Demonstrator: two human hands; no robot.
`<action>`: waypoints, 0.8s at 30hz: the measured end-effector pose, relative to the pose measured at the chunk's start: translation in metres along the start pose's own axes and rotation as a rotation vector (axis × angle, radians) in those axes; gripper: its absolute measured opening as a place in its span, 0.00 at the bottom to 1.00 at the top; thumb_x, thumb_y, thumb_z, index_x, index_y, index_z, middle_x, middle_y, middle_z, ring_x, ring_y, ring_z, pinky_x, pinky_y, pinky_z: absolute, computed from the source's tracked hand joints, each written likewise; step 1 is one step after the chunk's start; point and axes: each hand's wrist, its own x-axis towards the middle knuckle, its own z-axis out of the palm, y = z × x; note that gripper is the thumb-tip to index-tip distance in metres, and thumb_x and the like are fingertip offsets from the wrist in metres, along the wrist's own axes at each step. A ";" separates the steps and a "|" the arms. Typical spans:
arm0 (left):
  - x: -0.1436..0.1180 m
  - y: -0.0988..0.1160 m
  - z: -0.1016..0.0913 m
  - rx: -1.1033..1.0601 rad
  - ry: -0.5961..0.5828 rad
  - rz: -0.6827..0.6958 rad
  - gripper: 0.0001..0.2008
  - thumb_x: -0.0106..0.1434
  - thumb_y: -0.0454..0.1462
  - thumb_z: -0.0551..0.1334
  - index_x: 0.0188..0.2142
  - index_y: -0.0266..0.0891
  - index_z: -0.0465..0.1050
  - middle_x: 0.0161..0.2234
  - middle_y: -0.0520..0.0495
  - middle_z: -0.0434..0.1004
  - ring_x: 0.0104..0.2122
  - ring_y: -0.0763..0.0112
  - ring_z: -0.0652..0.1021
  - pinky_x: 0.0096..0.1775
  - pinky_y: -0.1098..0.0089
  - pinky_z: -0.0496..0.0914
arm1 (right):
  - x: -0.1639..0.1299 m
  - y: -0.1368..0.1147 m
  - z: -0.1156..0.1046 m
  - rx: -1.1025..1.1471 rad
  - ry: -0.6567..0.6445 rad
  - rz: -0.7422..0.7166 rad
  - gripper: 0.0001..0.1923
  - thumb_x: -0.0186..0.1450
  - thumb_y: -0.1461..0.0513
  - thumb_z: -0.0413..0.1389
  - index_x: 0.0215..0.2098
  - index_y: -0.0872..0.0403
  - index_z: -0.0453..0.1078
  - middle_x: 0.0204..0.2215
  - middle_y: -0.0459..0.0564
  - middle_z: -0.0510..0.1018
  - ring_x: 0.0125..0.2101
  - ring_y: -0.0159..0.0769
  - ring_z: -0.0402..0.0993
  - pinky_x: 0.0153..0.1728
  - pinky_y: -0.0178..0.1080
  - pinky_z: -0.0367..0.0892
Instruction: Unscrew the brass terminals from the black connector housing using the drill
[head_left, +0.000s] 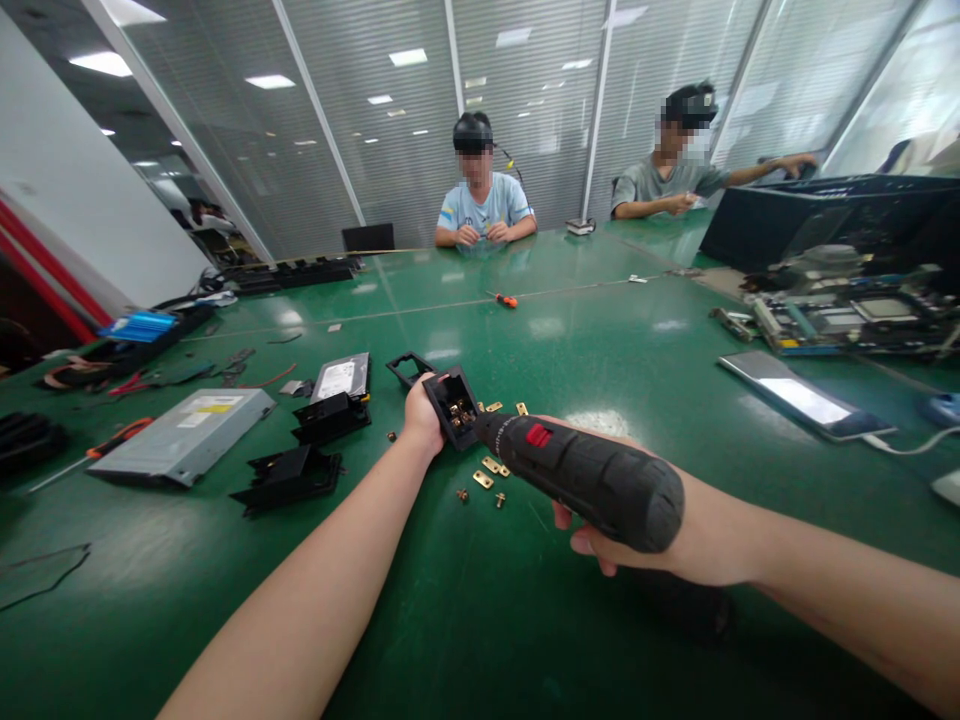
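My left hand [424, 415] is closed around a black plastic box [453, 405], tilted with its opening towards me. Brass-coloured parts show inside it. In my right hand [600, 545] is a black cordless drill [592, 475] with a red switch on top. Its front end points at the box's lower right edge; whether a bit touches anything inside is hidden. A black frame [409, 368] lies just behind my left hand. Below the drill's nose are several small brass plates [484, 480] and screws [500, 500] on the green table [465, 620].
To the left lie a silver disc drive [187, 430], a hard drive [343, 377] and black plastic brackets [289, 475]. A phone [806, 395], circuit boards [862, 310] and a black computer case [787, 220] are at right. An orange screwdriver [506, 300] lies further back. Two people sit opposite.
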 end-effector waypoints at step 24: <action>0.001 0.001 -0.001 -0.036 -0.016 -0.021 0.07 0.59 0.41 0.60 0.30 0.41 0.72 0.21 0.49 0.74 0.20 0.61 0.77 0.28 0.61 0.77 | 0.003 0.000 0.000 -0.039 -0.008 -0.006 0.58 0.63 0.65 0.69 0.80 0.48 0.39 0.33 0.42 0.75 0.23 0.29 0.74 0.25 0.32 0.75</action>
